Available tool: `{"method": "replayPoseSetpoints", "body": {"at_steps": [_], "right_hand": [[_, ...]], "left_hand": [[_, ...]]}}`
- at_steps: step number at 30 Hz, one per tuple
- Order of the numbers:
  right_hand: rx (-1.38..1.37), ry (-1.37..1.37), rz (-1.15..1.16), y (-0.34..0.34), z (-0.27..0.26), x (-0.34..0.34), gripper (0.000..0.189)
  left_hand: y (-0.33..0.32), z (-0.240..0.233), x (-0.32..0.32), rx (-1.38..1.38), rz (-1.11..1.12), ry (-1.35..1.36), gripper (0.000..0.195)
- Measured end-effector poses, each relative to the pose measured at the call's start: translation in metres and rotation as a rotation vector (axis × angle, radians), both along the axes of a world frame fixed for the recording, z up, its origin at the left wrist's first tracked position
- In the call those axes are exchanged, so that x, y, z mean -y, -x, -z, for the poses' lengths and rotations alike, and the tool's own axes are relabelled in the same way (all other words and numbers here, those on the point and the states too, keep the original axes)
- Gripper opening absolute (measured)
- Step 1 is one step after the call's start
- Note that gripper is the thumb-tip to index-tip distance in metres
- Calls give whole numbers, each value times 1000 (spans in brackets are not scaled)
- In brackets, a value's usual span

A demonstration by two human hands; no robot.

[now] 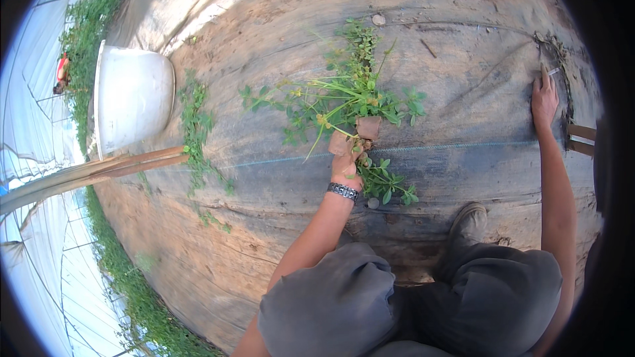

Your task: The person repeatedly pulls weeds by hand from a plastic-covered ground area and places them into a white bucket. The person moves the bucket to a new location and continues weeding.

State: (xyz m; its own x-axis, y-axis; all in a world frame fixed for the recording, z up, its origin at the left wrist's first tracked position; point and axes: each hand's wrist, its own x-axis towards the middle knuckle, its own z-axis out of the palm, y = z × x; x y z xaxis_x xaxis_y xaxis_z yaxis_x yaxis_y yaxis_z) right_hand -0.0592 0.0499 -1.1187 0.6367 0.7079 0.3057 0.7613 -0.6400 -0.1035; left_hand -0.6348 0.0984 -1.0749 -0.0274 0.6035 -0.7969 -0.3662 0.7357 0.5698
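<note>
Bare roots or stem bases of green weeds [354,91] are gripped in my left hand [347,161], low over the ground sheet. Brown coverings, perhaps tape or finger sleeves, wrap its fingers, and a patterned dark bracelet [343,191] circles the wrist. Leafy stems spread out beyond the fingers, and a smaller sprig [387,181] shows beside the wrist. Far to the right, my right hand [544,99] rests on the dark woven ground sheet [461,109]. A thin white stick, seemingly a cigarette [553,71], sits between its fingers, near a strip of dry debris.
A white plastic tub [136,96] lies tipped on its side at the left. Wooden stakes [149,163] stand near it, with more wood [580,140] at the right. Low weeds [195,129] grow through the sheet. My shoe [469,223] is planted close by. Another person [61,73] appears far left.
</note>
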Motion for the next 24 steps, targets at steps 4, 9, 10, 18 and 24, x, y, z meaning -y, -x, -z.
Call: {"method": "replayPoseSetpoints", "body": {"at_steps": [4, 9, 10, 18, 24], "right_hand": [[-5, 22, 14, -1, 1, -1, 47], [23, -5, -9, -4, 4, -1, 47], [20, 2, -1, -5, 4, -1, 47], [24, -1, 9, -9, 10, 0, 47], [3, 24, 4, -12, 11, 0, 47]], "left_hand": [[-7, -6, 5, -49, 78, -233, 24], [-15, -24, 6, -58, 113, -244, 28], [-16, -27, 5, -39, 94, -207, 29], [-16, -13, -1, -33, 198, -252, 35], [-10, -1, -2, 106, 41, -85, 25]]}}
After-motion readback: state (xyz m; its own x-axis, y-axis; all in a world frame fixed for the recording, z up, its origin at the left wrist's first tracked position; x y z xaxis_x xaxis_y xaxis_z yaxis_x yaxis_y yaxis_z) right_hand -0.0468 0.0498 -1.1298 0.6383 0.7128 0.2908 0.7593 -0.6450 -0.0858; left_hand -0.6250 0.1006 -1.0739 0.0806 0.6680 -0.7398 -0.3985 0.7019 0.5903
